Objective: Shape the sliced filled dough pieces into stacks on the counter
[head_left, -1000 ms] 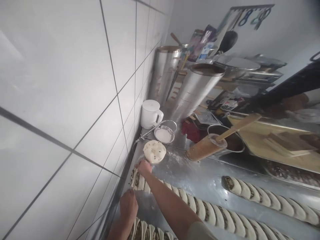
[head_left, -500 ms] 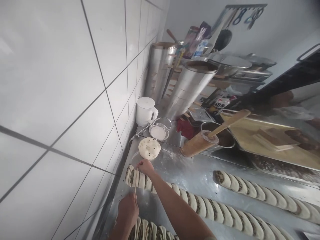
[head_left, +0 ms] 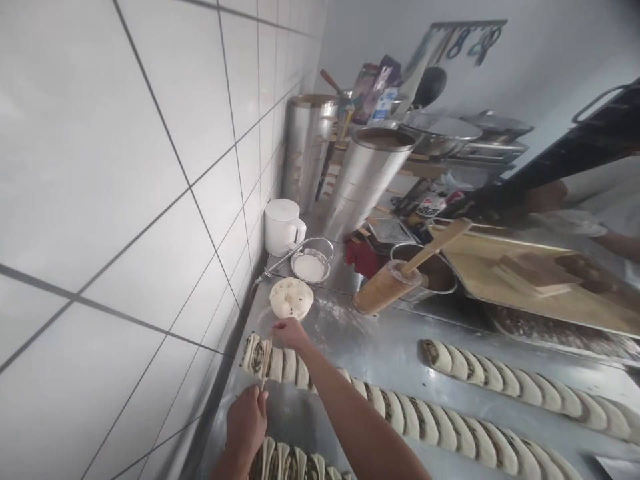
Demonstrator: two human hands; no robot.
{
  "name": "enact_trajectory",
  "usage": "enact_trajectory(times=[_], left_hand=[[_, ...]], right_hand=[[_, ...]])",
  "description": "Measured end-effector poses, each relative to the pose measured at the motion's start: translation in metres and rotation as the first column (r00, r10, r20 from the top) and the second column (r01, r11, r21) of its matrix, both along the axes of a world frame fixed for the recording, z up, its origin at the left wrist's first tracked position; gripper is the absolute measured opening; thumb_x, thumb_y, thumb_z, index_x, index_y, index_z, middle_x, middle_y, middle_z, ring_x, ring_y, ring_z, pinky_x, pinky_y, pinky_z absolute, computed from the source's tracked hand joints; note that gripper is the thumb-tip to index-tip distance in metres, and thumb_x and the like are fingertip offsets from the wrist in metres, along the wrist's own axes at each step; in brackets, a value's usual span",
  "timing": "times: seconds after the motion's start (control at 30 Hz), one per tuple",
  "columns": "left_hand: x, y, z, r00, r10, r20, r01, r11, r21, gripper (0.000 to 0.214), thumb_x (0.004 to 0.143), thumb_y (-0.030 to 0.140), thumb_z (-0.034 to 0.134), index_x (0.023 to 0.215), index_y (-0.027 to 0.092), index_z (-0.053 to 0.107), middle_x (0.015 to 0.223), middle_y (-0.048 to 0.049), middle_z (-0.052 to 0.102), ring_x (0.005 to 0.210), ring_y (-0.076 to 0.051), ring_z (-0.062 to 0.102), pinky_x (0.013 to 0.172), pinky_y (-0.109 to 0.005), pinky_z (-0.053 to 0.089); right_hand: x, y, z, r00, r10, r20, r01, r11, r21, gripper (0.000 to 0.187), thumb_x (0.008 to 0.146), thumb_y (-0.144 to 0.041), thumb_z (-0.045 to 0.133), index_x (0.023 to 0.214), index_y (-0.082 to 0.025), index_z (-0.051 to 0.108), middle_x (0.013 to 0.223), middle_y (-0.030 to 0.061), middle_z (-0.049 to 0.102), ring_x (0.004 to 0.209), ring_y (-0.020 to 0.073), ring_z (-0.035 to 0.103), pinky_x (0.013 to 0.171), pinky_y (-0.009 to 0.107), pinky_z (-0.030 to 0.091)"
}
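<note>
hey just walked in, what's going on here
A person is working at a metal counter, holding a thin stick between both hands. The left hand grips its near end and the right hand pinches the far end, so it lies across the end of a sliced, filled dough roll. A round piece of dough sits just beyond the right hand. Another cut roll lies off to the right.

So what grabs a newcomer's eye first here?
Probably the long sliced dough roll on the metal table, with the left hand and right hand holding a thin stick across its left end. Then the wooden rolling pin beyond it, and the tall metal cylinders at the back.
</note>
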State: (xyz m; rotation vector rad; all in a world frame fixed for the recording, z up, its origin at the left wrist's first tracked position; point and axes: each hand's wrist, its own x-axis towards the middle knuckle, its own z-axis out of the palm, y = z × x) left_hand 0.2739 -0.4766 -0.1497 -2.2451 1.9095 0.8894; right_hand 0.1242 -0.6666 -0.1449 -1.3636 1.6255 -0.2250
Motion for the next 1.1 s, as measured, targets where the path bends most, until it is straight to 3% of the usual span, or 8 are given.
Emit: enact_trajectory(times=[0.17,0.27,0.47,0.63,0.83,0.97,1.1], left_hand=[[-0.023,0.011,0.001,0.998,-0.040,-0.045,0.043,0.997,0.071,0.038,0.108,0.029,0.036,0.106,0.020,0.073,0.103,-0.0092,0.078,0.094,-0.020,0.073,0.080,-0.029,0.047],[-0.030,0.008,-0.008,0.999,-0.024,-0.044,0.028,0.994,0.110,0.039,0.108,0.028,0.036,0.105,0.018,0.073,0.101,-0.0109,0.079,0.087,-0.020,0.074,0.076,-0.030,0.046],[-0.030,-0.001,-0.020,1.000,-0.009,-0.024,0.011,0.994,0.107,0.036,0.108,0.024,0.038,0.113,0.018,0.072,0.112,-0.0114,0.078,0.101,-0.020,0.074,0.082,-0.028,0.046],[-0.032,0.003,-0.003,1.000,-0.012,0.002,0.012,0.997,0.074,0.030,0.106,0.028,0.045,0.109,0.015,0.072,0.107,-0.0126,0.077,0.099,-0.024,0.073,0.081,-0.030,0.046],[-0.051,0.013,0.017,0.996,-0.064,-0.056,0.066,0.997,0.047,0.042,0.110,0.033,0.030,0.109,0.019,0.069,0.108,-0.0105,0.076,0.099,-0.022,0.072,0.084,-0.031,0.046],[-0.067,0.009,0.013,0.996,-0.048,-0.073,0.057,0.990,0.128,0.040,0.108,0.030,0.034,0.106,0.017,0.071,0.101,-0.0117,0.078,0.086,-0.021,0.073,0.073,-0.031,0.046],[-0.073,0.003,-0.002,0.998,-0.022,-0.065,0.032,0.986,0.164,0.043,0.109,0.029,0.031,0.106,0.016,0.072,0.102,-0.0133,0.078,0.088,-0.019,0.074,0.072,-0.030,0.046]], right_hand=[[-0.021,0.016,0.001,0.997,0.021,-0.071,-0.019,0.999,0.036,0.018,0.089,-0.034,0.075,0.082,-0.018,0.073,0.090,0.0031,0.077,0.089,0.0180,0.071,0.081,0.033,0.056],[-0.016,0.019,-0.009,0.989,0.025,-0.143,-0.018,0.999,0.051,0.016,0.088,-0.034,0.076,0.087,-0.018,0.073,0.095,0.0035,0.078,0.093,0.0200,0.071,0.086,0.038,0.055],[-0.001,0.020,-0.022,0.963,-0.004,-0.271,0.003,1.000,-0.005,0.027,0.088,-0.037,0.077,0.105,-0.018,0.070,0.110,0.0086,0.075,0.114,0.0271,0.066,0.106,0.051,0.047],[-0.013,0.012,-0.004,0.986,0.068,-0.154,-0.059,0.996,0.059,0.023,0.094,-0.040,0.072,0.094,-0.017,0.071,0.098,0.0027,0.074,0.090,0.0181,0.070,0.085,0.038,0.058],[-0.056,0.015,0.006,0.996,0.061,-0.069,-0.058,0.997,0.047,0.024,0.092,-0.039,0.073,0.089,-0.015,0.074,0.079,-0.0006,0.073,0.074,0.0148,0.067,0.069,0.029,0.055],[-0.062,0.020,-0.003,0.993,0.054,-0.106,-0.046,0.996,0.071,0.023,0.092,-0.039,0.074,0.086,-0.017,0.073,0.084,0.0020,0.075,0.076,0.0148,0.068,0.072,0.030,0.057],[-0.048,0.022,-0.019,0.978,0.027,-0.206,-0.016,0.998,0.056,0.023,0.090,-0.040,0.075,0.092,-0.018,0.071,0.097,0.0041,0.075,0.094,0.0202,0.070,0.091,0.042,0.057]])
